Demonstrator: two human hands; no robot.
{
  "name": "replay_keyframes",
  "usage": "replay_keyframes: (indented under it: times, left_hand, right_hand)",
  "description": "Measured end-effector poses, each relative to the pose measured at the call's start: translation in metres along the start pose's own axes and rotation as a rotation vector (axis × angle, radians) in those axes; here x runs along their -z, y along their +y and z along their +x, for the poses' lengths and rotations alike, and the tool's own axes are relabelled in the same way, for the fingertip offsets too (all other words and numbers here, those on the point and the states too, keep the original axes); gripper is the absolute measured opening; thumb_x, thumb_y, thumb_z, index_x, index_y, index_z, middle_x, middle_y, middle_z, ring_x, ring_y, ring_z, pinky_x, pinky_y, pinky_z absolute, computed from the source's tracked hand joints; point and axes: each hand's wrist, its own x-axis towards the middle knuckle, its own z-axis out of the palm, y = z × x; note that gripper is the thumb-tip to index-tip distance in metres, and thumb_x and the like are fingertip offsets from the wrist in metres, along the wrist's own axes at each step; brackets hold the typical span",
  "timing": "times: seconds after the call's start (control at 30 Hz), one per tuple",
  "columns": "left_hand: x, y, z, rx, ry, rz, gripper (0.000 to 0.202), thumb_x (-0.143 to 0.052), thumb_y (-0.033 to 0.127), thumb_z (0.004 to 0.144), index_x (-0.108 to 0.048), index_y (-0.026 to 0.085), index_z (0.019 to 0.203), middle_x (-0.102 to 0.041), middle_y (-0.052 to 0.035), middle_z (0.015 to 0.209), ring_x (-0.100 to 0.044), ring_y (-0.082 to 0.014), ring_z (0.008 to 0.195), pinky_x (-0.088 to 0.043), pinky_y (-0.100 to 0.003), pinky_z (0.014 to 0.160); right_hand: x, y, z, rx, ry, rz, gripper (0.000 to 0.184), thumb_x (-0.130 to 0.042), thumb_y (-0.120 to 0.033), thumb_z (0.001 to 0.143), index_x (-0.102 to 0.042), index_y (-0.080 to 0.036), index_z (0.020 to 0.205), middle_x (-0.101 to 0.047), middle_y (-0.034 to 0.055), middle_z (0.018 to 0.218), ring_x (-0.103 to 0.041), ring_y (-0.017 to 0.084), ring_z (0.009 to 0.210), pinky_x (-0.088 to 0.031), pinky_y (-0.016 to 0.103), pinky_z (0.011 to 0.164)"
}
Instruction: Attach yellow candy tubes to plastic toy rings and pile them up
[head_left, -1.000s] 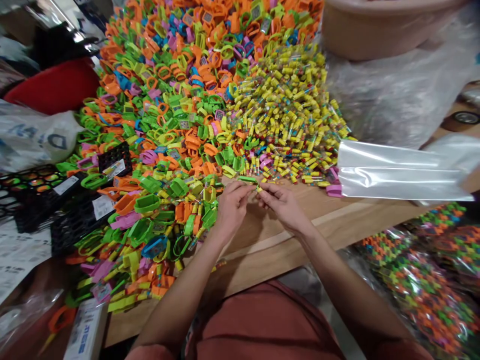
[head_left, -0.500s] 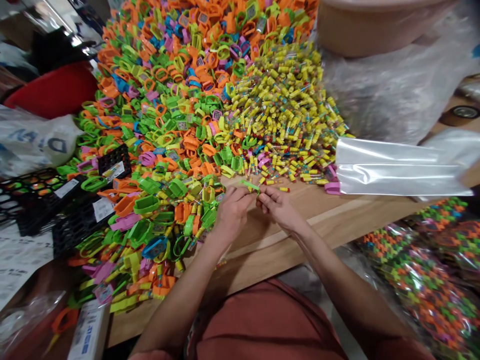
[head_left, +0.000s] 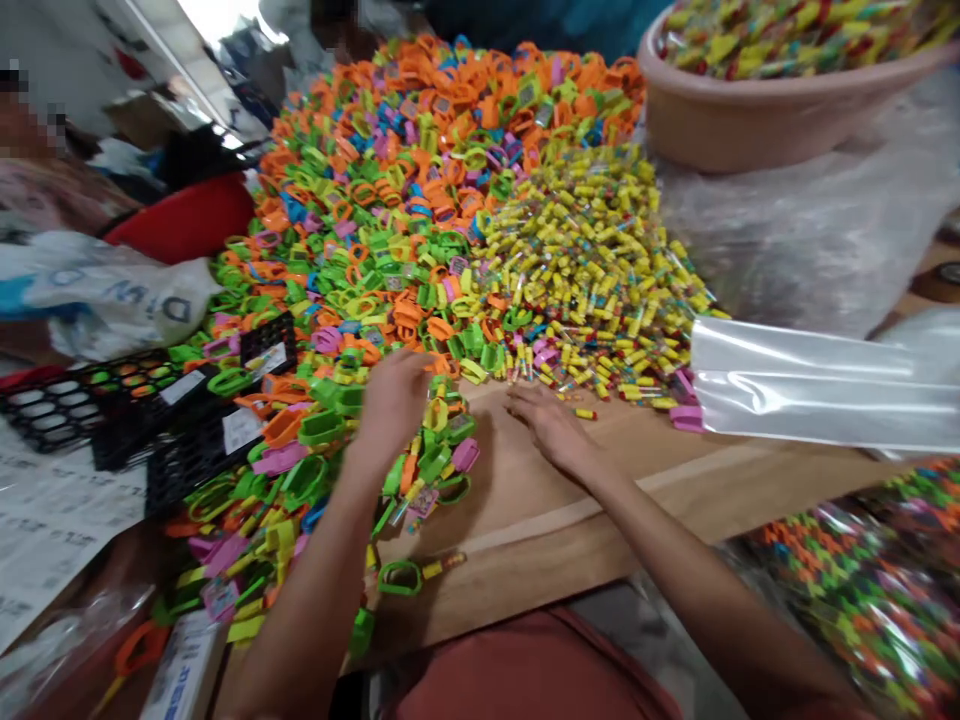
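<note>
My left hand (head_left: 396, 400) is over the near edge of a big heap of plastic toy watches (head_left: 345, 205) in orange, green, yellow, blue and pink. Its fingers point into the heap and are blurred and partly hidden, so I cannot make out a hold. My right hand (head_left: 553, 425) rests low over the wooden table (head_left: 517, 490), fingers stretched forward. Just beyond them lies the front edge of a pile of small clear tubes with yellow parts (head_left: 585, 250). A green toy watch (head_left: 400, 577) lies near the table's front edge.
A pink tub (head_left: 739, 125) full of similar tubes stands back right. Clear plastic bags (head_left: 795, 385) lie at the right. Black perforated trays (head_left: 187, 440), a white bag (head_left: 142, 295) and a red basin (head_left: 191, 220) are at the left. Filled bags (head_left: 877, 590) sit below the table's right side.
My hands were together working on a green toy watch and have parted. The left has gone left to the heap, the right stays near the tubes. The head view has tilted up.
</note>
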Motion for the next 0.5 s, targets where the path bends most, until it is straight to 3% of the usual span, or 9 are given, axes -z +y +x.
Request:
replay_keyframes:
  times: [0.07,0.2,0.33,0.43,0.5]
  left_hand:
    - [-0.03,0.015,0.021,-0.024,-0.25,0.041,0.036,-0.045,0.006,0.089,-0.075,0.012,0.109,-0.07,-0.0131,0.103,-0.066,-0.0238,0.099,-0.053,-0.035,0.092]
    - [-0.072,0.027,0.047,0.051,-0.333,0.084,0.031,-0.053,-0.003,0.081,-0.075,0.011,0.097,-0.071,-0.0148,0.102,-0.065,-0.024,0.099,-0.05,-0.031,0.092]
    - [-0.079,0.025,0.046,0.115,-0.323,0.05,0.028,-0.051,-0.002,0.085,-0.074,0.013,0.093,-0.069,-0.0151,0.107,-0.061,-0.0259,0.11,-0.049,-0.03,0.086]
    - [-0.076,0.026,0.039,0.126,-0.297,-0.018,0.02,-0.055,0.009,0.093,-0.072,0.013,0.101,-0.067,-0.0146,0.113,-0.063,-0.0245,0.103,-0.049,-0.03,0.08]
    - [-0.076,0.029,0.035,0.173,-0.241,-0.152,0.014,-0.059,0.019,0.095,-0.071,0.013,0.1,-0.068,-0.0122,0.106,-0.063,-0.0213,0.093,-0.048,-0.03,0.078]
  right_hand:
    - [-0.002,0.001,0.002,0.03,-0.07,-0.044,0.049,-0.039,0.001,0.087,-0.071,-0.013,0.122,-0.065,0.0163,0.133,-0.052,0.03,0.128,-0.04,0.051,0.111]
    - [-0.005,0.012,-0.007,0.067,-0.08,-0.054,0.04,-0.039,-0.008,0.093,-0.071,-0.016,0.117,-0.067,0.0149,0.127,-0.057,0.032,0.117,-0.046,0.051,0.101]
    - [-0.004,0.026,-0.015,0.04,0.058,0.008,0.028,-0.047,-0.031,0.099,-0.072,-0.021,0.106,-0.072,0.0137,0.11,-0.061,0.033,0.102,-0.049,0.05,0.09]
    - [0.001,0.014,-0.02,-0.121,0.193,0.087,0.031,-0.054,-0.045,0.097,-0.072,-0.022,0.107,-0.071,0.0134,0.101,-0.062,0.032,0.097,-0.05,0.048,0.086]
    - [0.003,-0.002,-0.021,-0.251,0.257,0.223,0.036,-0.056,-0.05,0.098,-0.069,-0.021,0.114,-0.069,0.0122,0.101,-0.064,0.029,0.093,-0.053,0.043,0.081]
